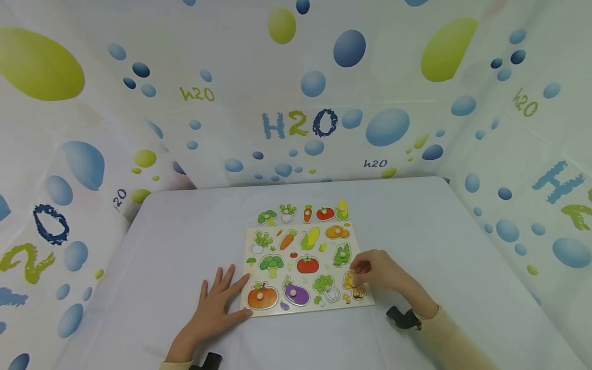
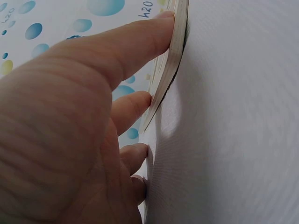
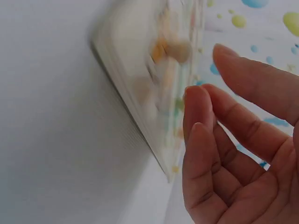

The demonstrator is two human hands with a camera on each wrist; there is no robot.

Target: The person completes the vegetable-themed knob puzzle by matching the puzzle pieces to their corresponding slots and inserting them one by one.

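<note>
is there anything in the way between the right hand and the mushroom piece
Nothing visible does: in the right wrist view, only an open gap shows between the right hand and the knob of the mushroom piece. The cabbage piece lies to one side on the board, not between them.

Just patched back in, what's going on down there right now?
A person is working at a vegetable puzzle board. The left hand touches its left edge with thumb and forefinger. The right hand is close by the mushroom piece in the near right corner, with no piece in its fingers. The broccoli, radish, carrot, tomato and corn pieces lie in a row along the far edge, off their spots.
</note>
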